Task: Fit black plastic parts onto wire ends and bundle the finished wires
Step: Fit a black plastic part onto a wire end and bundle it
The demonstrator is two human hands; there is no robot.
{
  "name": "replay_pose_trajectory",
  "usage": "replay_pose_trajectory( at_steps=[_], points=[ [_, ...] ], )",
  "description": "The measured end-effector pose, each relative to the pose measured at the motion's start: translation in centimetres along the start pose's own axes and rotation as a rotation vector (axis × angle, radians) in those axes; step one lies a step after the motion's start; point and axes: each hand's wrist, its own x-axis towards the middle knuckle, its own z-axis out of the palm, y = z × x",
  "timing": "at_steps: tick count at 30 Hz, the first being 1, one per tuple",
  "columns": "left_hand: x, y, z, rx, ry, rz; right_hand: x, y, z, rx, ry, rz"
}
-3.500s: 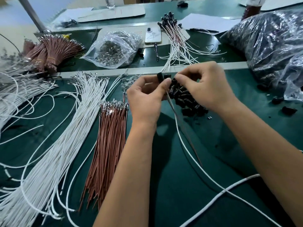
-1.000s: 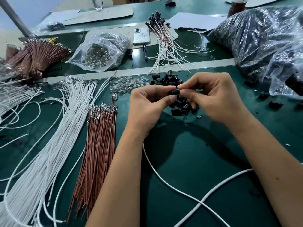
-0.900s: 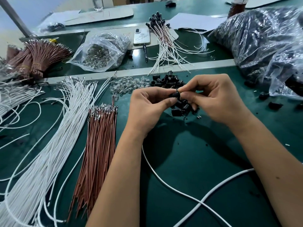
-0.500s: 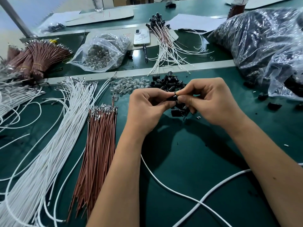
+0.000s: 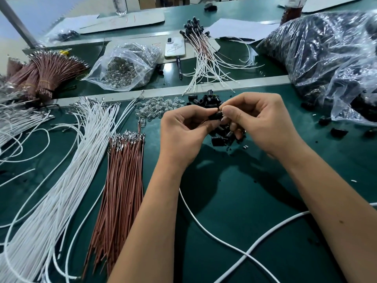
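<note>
A dark green work table (image 5: 234, 201) with a pale metal rail (image 5: 163, 92) across it; a grey post (image 5: 18, 23) slants far left.

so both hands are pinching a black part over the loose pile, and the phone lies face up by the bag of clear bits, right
Nearly. The phone lies face down: the head view shows its camera bump. Both the left hand and right hand do pinch the black part above the pile.

- No print, label, brand or number here is legible.
- The white phone (image 5: 175, 48) lying at the far side of the bench carries a looping scribble on its back, too small to make out.
- Faint red marks on the cardboard sheet (image 5: 122, 21) beyond it cannot be read either.
</note>
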Motion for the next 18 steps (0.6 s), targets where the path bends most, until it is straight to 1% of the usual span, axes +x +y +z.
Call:
replay_pose_trajectory(
  at_steps=[3,10,12,15,18],
  points=[
    [0.05,-0.09,-0.03,0.009,0.006,-0.014,-0.01,0.08,-0.02,-0.036,-0.005,0.019],
    [-0.08,0.05,-0.12,-0.032,0.002,-0.078,0.00,0.11,-0.24,-0.059,0.008,-0.013],
    [-0.10,0.01,-0.23,-0.011,-0.012,-0.086,-0.02,0.09,-0.38,-0.098,-0.004,-0.034],
    [-0.14,-0.04,-0.32,0.071,-0.034,-0.055,-0.11,0.12,-0.46,-0.163,-0.023,-0.061],
    [-0.21,0.00,-0.37,0.140,-0.025,0.023,-0.24,0.09,-0.20,-0.165,-0.009,-0.071]
  ],
)
